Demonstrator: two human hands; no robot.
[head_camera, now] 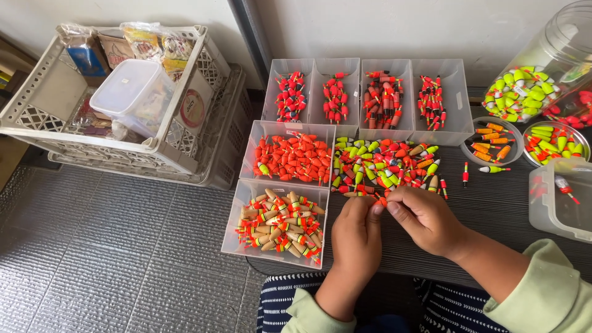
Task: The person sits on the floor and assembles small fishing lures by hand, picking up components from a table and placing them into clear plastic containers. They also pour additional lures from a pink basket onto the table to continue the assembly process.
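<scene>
Both hands sit closest to the camera, fingertips meeting over the near edge of a loose pile of mixed fishing floats on the dark desk. Left hand is curled with the fingers drawn in narrow, and right hand is pinched too; between them they grip a small orange float, though most of it is hidden by the fingers so I can't tell its exact shape.

Pile is a jumble of orange, yellow-green and tan floats. Just left of it is a clear tray of orange floats, and in front of that another clear tray of tan wooden floats with orange and green bands. Behind them are four clear bins of slim red floats side by side.

Off to the right: a small round dish, a second dish with yellow-green floats, a big clear jar lying tilted, and a clear lidded box. A couple of stray floats lie on the desk near the dishes.

Far left, on the grey floor, is a white plastic crate with packets and a tub inside.
</scene>
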